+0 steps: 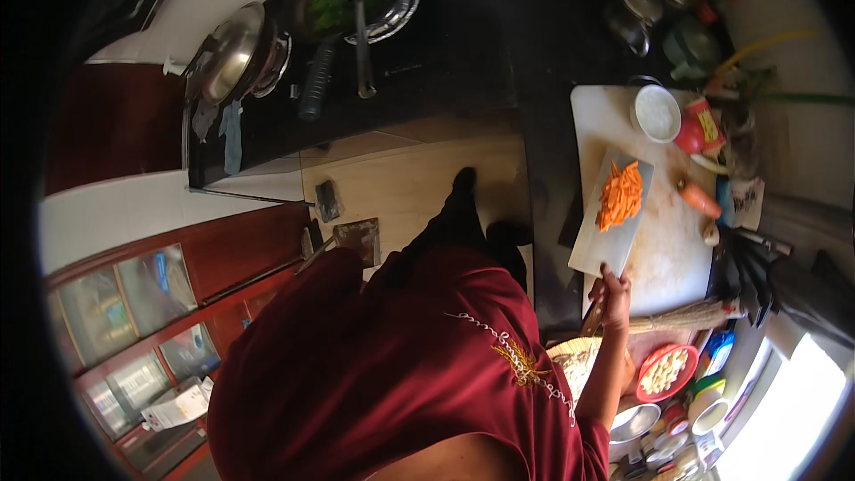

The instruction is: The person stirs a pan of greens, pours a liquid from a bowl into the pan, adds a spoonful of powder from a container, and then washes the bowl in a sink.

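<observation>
Dark red cabinets with glass fronts (151, 294) line the left side of a kitchen, facing a pale floor (405, 180) and a black countertop (552, 138) on the right. On the black stove top (414, 71) sits a pan of greens (313, 31), a ladle (362, 58) leaning in it, and to its left a shiny domed lid (233, 55). A white cutting board (672, 254), stained toward its middle, lies lengthwise on the counter. Over its left part is a broad cleaver (585, 248); whether the blade touches the board cannot be told. The right hand (613, 298) has its fingers closed around the cleaver's handle end, the thumb pressed against the blade. The left hand is out of view, so its grip cannot be told. Near the right hand is a red basket (642, 383) of pale pieces. A white bowl (657, 116) stands at the board's far end. Cut carrot strips (621, 196) lie heaped on the flat blade, and one whole carrot (699, 199) rests by the board's right edge.
</observation>
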`<state>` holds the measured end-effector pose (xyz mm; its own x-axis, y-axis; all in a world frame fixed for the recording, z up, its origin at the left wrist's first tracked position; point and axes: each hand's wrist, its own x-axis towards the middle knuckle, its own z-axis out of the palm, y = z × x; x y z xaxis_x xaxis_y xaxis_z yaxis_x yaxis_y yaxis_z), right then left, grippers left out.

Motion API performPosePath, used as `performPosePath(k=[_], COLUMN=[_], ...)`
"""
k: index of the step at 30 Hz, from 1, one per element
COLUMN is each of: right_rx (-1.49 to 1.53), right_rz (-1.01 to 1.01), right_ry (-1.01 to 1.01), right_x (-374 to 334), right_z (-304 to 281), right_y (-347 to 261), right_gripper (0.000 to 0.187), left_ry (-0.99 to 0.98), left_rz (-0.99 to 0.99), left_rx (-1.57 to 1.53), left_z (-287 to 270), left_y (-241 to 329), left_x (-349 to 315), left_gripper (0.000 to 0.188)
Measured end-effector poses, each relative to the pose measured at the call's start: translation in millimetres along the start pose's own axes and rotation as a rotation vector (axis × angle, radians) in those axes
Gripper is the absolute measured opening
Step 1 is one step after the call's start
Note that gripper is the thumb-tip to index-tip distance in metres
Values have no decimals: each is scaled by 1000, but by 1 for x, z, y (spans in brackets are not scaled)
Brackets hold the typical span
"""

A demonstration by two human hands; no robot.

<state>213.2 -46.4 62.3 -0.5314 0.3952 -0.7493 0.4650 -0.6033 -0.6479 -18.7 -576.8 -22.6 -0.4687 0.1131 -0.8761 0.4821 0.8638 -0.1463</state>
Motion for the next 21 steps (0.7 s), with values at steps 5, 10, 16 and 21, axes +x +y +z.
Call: performPosePath(k=[5,10,16,21], right_rx=[-37,-150,20,-291], right_rz=[-22,-34,109,103], right_ry=[-57,-48,-13,-4], right_x=[19,26,32,28], right_z=[7,-18,-36,-28], right_y=[-3,-1,-8,-20], right_gripper=[16,19,17,32], left_ry=[155,-117,582,528], left_rz=[128,162,824,769], left_rx=[-647,-1488,-290,-62], left_z=[22,6,4,-7], left_y=[-8,-10,-110,-145], left_x=[45,68,109,125], left_gripper=[44,24,15,23])
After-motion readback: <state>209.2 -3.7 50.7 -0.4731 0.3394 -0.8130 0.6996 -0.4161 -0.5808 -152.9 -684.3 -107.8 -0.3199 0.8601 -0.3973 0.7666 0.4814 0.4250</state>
